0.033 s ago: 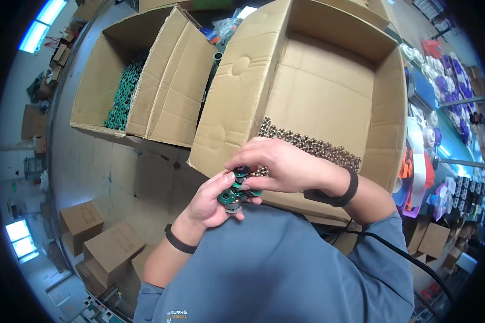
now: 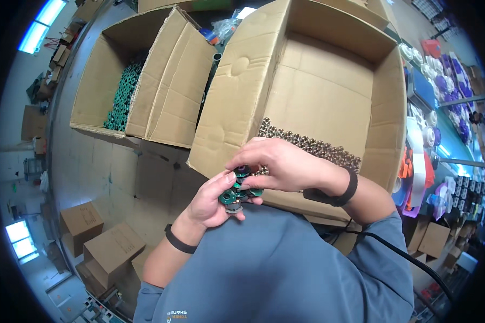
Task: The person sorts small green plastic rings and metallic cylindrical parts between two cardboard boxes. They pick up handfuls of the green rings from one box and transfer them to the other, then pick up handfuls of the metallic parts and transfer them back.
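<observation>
Room: grey concrete floor [image 2: 118, 177] is showing far below, with closed cartons [image 2: 99, 242] standing on it at the lower left
Shelves: racks at the right edge are carrying rolls of tape [image 2: 442, 81] in purple, white and orange
Big box: open cardboard box [image 2: 328, 86] is sitting right in front of the person, a row of small metal parts [image 2: 312, 145] lying along its near wall
Second box: open carton [image 2: 151, 81] to the left is holding green parts [image 2: 121, 97]
Left hand: left hand [image 2: 213, 202] is curling around a small stack of green spools [image 2: 234, 194], gripping it from below, close to the chest
Right hand: right hand [image 2: 283, 164] is reaching across from above, fingertips pinching the top of the same stack
Wrists: 2 black bands are sitting on them, 1 each
</observation>
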### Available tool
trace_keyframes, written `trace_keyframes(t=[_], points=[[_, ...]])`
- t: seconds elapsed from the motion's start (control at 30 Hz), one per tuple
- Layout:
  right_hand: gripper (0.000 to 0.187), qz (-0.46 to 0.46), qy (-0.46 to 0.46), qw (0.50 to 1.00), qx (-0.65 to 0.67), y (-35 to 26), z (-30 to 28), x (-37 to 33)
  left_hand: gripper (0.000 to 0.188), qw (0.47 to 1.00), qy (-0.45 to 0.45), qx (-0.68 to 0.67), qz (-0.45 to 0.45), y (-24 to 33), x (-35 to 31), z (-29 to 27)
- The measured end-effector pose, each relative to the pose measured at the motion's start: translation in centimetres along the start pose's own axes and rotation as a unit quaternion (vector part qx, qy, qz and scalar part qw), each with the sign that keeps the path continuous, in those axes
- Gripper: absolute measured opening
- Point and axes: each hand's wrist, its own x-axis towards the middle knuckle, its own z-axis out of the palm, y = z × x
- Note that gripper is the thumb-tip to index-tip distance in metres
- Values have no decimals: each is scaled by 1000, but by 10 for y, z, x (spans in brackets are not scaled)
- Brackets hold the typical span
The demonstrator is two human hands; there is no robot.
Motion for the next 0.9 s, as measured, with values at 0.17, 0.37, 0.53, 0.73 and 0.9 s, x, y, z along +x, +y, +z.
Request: trace_keyframes(t=[0.17,0.37,0.53,0.73,0.9], points=[[31,144,106,921,345,32,-7,-10,48,1000,13,2,0,1,5,3],[42,311,210,901,219,160,-28,-34,47,999,17,-25,28,-2,-1,-4],[39,389,176,895,-130,260,9,-42,52,998,18,-37,37,-6,-3,-11],[33,348,123,902,-222,278,27,-25,52,998,32,-37,49,-8,-8,-11],[34,350,93,908,-210,281,33,-22,53,997,28,-54,54,-10,-8,-11]])
